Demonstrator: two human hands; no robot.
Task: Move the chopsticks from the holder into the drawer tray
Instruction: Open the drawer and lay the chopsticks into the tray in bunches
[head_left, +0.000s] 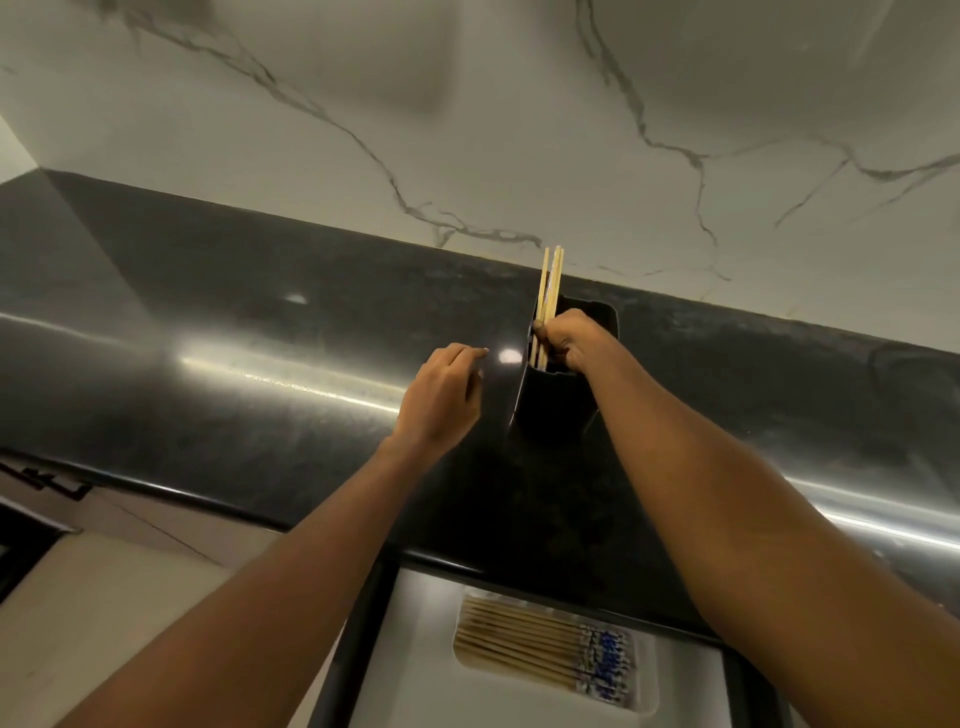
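Tray (415, 649) nearest, a bundle (540, 647) already in it. Ahead on the counter (208, 322), the holder (550, 405): chopsticks (550, 280) upright, long axis vertical. Right hand (571, 340) grips them at the rim; left hand (441, 395) slack beside, holding nothing. I'd lift straight up

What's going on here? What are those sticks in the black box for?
A person is putting chopsticks away. Their right hand has its grip round a few wooden chopsticks standing in the black holder on the dark counter. The left hand hovers beside the holder, holding nothing. Below, in the open drawer, a white tray already has a bunch of chopsticks lying in it.
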